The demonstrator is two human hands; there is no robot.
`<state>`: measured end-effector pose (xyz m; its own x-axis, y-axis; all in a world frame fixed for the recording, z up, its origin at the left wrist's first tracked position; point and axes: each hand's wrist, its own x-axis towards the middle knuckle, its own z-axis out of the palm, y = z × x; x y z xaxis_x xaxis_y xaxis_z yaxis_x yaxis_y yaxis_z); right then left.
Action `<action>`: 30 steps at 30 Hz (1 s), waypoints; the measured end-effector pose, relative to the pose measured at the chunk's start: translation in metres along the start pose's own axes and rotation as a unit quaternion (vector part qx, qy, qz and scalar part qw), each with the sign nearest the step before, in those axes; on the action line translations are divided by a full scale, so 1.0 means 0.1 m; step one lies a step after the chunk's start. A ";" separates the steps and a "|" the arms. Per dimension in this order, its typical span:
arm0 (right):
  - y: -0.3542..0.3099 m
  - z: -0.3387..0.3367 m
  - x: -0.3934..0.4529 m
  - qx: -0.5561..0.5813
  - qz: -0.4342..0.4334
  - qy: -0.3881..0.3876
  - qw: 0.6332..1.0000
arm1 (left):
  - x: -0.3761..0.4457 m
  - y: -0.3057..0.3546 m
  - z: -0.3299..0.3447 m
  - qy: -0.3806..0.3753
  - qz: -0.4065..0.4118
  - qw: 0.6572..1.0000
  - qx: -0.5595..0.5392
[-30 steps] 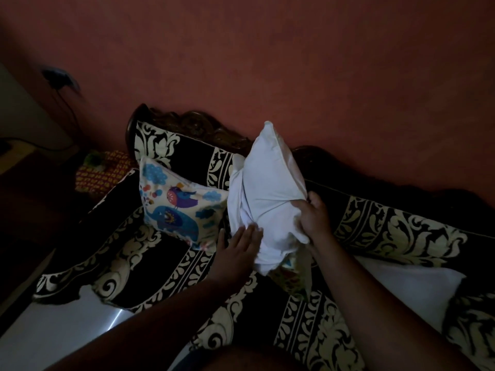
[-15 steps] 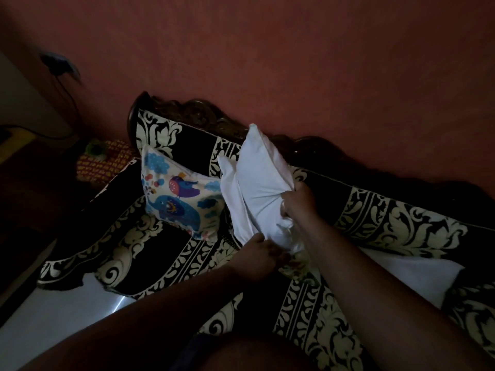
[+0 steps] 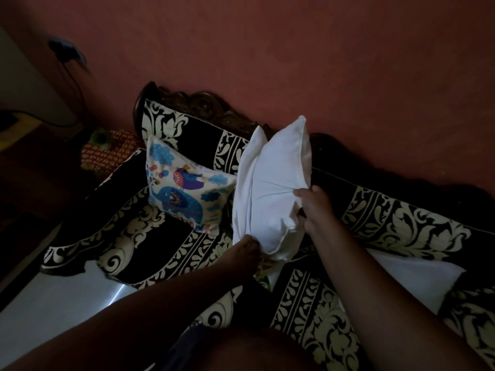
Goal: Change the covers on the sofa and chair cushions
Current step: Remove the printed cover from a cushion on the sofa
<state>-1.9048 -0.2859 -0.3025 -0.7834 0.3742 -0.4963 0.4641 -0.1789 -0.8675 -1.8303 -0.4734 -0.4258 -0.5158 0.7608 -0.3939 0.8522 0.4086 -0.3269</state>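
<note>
white cushion [image 3: 273,188] held upright over the sofa seat [image 3: 166,236], just right of the printed elephant cushion [image 3: 184,188]; right hand [image 3: 313,207] clamped on a gathered fold at its right edge; left hand [image 3: 247,246] at its lower left corner, fingers tucked into loose white fabric, grip judged closed but not fully visible; hands apart, one on each side; step judged: working a white cover over or off the inner pad, direction not determinable; next move likely calls for steadying the pad and drawing the fabric evenly along it; second white cushion [image 3: 417,279] lying on the seat at right.
</note>
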 end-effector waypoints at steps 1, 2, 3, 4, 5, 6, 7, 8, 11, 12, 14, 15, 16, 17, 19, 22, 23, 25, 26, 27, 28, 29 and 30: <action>0.03 -0.02 -0.02 0.013 0.000 0.001 1.000 | -0.02 -0.02 0.06 -0.017 -0.012 1.000 -0.006; 0.07 -0.05 -0.04 0.024 -0.005 0.003 1.000 | -0.05 -0.06 0.10 -0.020 -0.018 0.999 -0.023; 0.09 -0.07 -0.08 0.034 -0.014 0.005 0.999 | -0.08 -0.10 0.13 -0.002 -0.004 0.999 -0.050; 0.10 -0.11 -0.12 0.043 -0.025 0.003 0.999 | -0.12 -0.17 0.10 0.014 0.018 0.995 -0.101; 0.09 -0.16 -0.15 0.048 -0.041 -0.009 0.998 | -0.14 -0.27 0.04 0.042 0.028 0.980 -0.191; 0.07 -0.21 -0.17 0.045 -0.054 -0.029 0.997 | -0.15 -0.37 -0.03 0.073 0.010 0.949 -0.305; 0.04 -0.26 -0.18 0.037 -0.066 -0.049 0.996 | -0.16 -0.47 -0.11 0.114 -0.037 0.901 -0.418; 0.00 -0.29 -0.19 0.034 -0.075 -0.067 0.994 | -0.17 -0.56 -0.17 0.165 -0.116 0.831 -0.519; -0.13 -0.35 -0.21 0.047 -0.096 -0.113 0.988 | -0.13 -0.83 -0.33 0.290 -0.366 0.473 -0.747; -0.18 -0.36 -0.22 0.049 -0.108 -0.128 0.985 | -0.11 -0.93 -0.39 0.314 -0.419 0.373 -0.766; -0.27 -0.42 -0.24 0.040 -0.136 -0.157 0.977 | -0.08 -1.17 -0.44 0.332 -0.462 0.277 -0.775; -0.29 -0.46 -0.23 0.035 -0.144 -0.164 0.975 | -0.06 -1.28 -0.45 0.326 -0.466 0.257 -0.781; -0.31 -0.51 -0.23 0.039 -0.147 -0.169 0.974 | -0.04 -1.36 -0.41 0.307 -0.473 0.233 -0.792; -0.32 -0.57 -0.21 0.047 -0.150 -0.170 0.973 | -0.03 -1.43 -0.37 0.284 -0.480 0.207 -0.804; -0.35 -0.64 -0.19 0.073 -0.145 -0.190 0.968 | -0.04 -1.55 -0.29 0.268 -0.455 0.144 -0.837; -0.37 -0.71 -0.21 0.125 -0.112 -0.206 0.964 | -0.08 -1.64 -0.34 0.284 -0.379 0.107 -0.874; -0.35 -0.75 -0.20 0.132 -0.097 -0.204 0.965 | -0.08 -1.67 -0.31 0.282 -0.375 0.127 -0.874; -0.33 -0.77 -0.25 0.131 -0.073 -0.218 0.964 | -0.04 -1.69 -0.26 0.278 -0.369 0.154 -0.873; -0.33 -0.77 -0.29 0.128 -0.062 -0.217 0.966 | -0.01 -1.69 -0.25 0.266 -0.367 0.164 -0.876; -0.32 -0.79 -0.29 0.114 -0.058 -0.220 0.967 | 0.01 -1.68 -0.27 0.250 -0.369 0.167 -0.879; -0.31 -0.80 -0.30 0.091 -0.054 -0.215 0.971 | 0.04 -1.65 -0.26 0.234 -0.379 0.166 -0.880; -0.28 -0.84 -0.26 0.073 -0.056 -0.198 0.976 | 0.04 -1.61 -0.29 0.225 -0.385 0.155 -0.881; -0.26 -0.87 -0.23 0.058 -0.064 -0.184 0.979 | 0.05 -1.58 -0.30 0.226 -0.389 0.142 -0.882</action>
<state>-1.8630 -0.2109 -0.2656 -0.9377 0.0506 -0.3437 0.3197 -0.2617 -0.9107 -1.9644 -0.5193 -0.3505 -0.7952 -0.0683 -0.6024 -0.5452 -0.3539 0.7599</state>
